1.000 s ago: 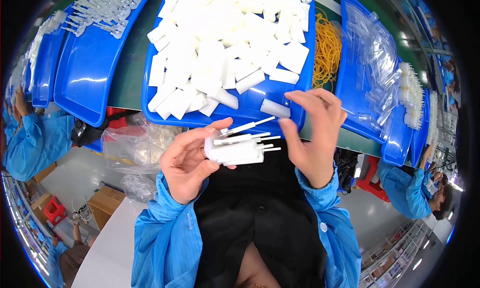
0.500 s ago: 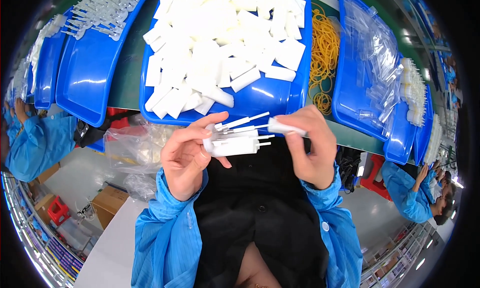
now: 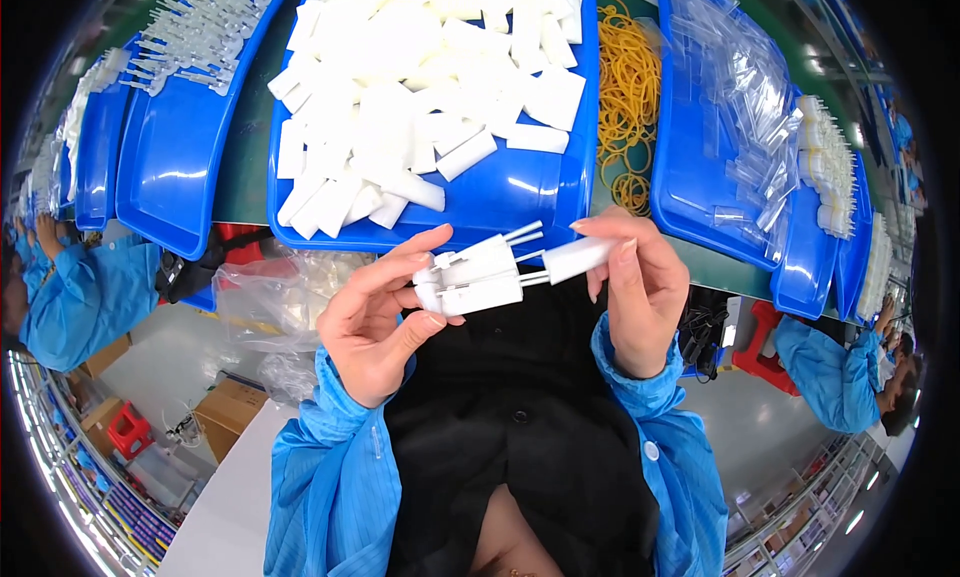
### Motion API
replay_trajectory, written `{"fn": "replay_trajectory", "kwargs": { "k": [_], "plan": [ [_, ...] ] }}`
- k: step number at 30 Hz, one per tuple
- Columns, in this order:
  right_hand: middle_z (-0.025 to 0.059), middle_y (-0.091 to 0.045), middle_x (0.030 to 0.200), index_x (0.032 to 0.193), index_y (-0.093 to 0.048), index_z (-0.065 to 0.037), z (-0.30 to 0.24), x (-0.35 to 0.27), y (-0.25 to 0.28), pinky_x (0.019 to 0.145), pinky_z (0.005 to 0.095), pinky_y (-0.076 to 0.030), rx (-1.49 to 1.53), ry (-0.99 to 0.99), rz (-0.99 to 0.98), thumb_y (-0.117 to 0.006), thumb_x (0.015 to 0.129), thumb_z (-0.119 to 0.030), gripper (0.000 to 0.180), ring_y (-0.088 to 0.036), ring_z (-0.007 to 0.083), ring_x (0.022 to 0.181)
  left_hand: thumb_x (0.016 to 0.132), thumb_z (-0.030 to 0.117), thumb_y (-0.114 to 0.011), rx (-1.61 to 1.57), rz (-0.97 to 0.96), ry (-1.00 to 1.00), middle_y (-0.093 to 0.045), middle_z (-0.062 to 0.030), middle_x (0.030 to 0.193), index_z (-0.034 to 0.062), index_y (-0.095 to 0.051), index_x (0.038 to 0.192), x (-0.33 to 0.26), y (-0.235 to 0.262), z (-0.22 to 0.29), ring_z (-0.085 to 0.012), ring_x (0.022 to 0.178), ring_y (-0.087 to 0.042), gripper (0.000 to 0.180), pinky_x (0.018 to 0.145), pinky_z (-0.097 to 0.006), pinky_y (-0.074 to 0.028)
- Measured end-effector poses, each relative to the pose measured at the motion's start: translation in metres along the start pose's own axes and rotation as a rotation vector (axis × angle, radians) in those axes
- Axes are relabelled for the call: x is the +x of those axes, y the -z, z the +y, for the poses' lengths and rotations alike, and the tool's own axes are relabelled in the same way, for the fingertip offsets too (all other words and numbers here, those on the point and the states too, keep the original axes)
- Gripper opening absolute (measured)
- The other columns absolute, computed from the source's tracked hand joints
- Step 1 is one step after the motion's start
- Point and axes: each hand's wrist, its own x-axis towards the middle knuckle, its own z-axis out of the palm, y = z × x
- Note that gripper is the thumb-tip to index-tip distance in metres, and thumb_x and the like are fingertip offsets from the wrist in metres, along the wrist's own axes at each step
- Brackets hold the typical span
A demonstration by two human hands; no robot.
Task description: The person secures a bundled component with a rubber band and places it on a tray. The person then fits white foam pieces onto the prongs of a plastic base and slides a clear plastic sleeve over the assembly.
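My left hand (image 3: 372, 322) pinches the round base of a white pronged plastic part (image 3: 430, 287), its thin rods pointing right. White foam sleeves (image 3: 490, 295) sit around some of the rods, with rod tips sticking out past them. Between thumb and fingers, my right hand (image 3: 645, 287) grips a white foam piece (image 3: 580, 260). That piece's left end is at the tips of the lower bare rods; whether they have entered it I cannot tell. Both hands are in front of a blue tray (image 3: 520, 189) heaped with white foam pieces (image 3: 400, 87).
Yellow rubber bands (image 3: 630, 87) lie right of the foam tray. Beyond them, a blue tray (image 3: 690, 192) holds clear plastic pieces (image 3: 750, 107). Another blue tray (image 3: 165, 167) at left carries white pronged parts (image 3: 205, 32). Co-workers in blue sleeves (image 3: 75, 302) sit on both sides.
The foam piece in my right hand has turned and moved slightly down, its end now at the rod tips. The foam sleeves on the pronged part have turned into a different position.
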Motion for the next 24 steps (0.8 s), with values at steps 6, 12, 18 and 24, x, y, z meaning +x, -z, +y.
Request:
{"fn": "replay_trajectory", "kwargs": {
  "k": [6, 12, 18, 24],
  "plan": [
    [0.0050, -0.054, 0.078, 0.099, -0.057, 0.004, 0.000, 0.001, -0.002, 0.055, 0.0167, -0.035, 0.150, -0.104, 0.014, -0.045, 0.093, -0.012, 0.021, -0.045, 0.0047, 0.061, 0.073, -0.005, -0.067, 0.180, 0.031, -0.067, -0.047, -0.0298, 0.121, -0.0037, -0.052, 0.110, -0.002, 0.000, -0.002, -0.0272, 0.095, -0.060, 0.040, 0.075, -0.032, -0.053],
    [0.0050, -0.054, 0.079, 0.094, -0.051, 0.001, 0.000, -0.003, -0.011, 0.054, 0.0174, -0.036, 0.172, -0.109, 0.053, -0.052, 0.089, -0.007, 0.009, -0.047, 0.0053, 0.063, 0.068, -0.006, -0.071, 0.388, -0.069, -0.157, -0.053, -0.0285, 0.115, -0.0020, -0.056, 0.106, -0.001, -0.002, 0.003, -0.0252, 0.095, -0.061, 0.041, 0.073, -0.029, -0.052],
    [0.0056, -0.053, 0.078, 0.093, -0.051, 0.000, 0.003, 0.000, -0.008, 0.054, 0.0167, -0.037, 0.370, -0.180, 0.039, -0.053, 0.089, -0.007, 0.009, -0.047, 0.0061, 0.061, 0.067, -0.003, -0.073, 0.447, -0.061, -0.159, -0.055, -0.0254, 0.114, -0.0010, -0.057, 0.106, -0.001, -0.001, 0.005, -0.0250, 0.095, -0.061, 0.042, 0.073, -0.029, -0.052],
    [0.0054, -0.053, 0.080, 0.093, -0.055, 0.002, 0.001, -0.002, -0.015, 0.061, 0.0189, -0.037, 0.062, -0.019, 0.005, -0.057, 0.084, -0.001, 0.009, -0.046, 0.0090, 0.068, 0.066, -0.003, -0.074, 0.524, -0.114, -0.220, -0.056, -0.0245, 0.114, -0.0011, -0.058, 0.106, 0.002, 0.001, 0.008, -0.0258, 0.095, -0.061, 0.043, 0.073, -0.030, -0.052]
  ]
}}
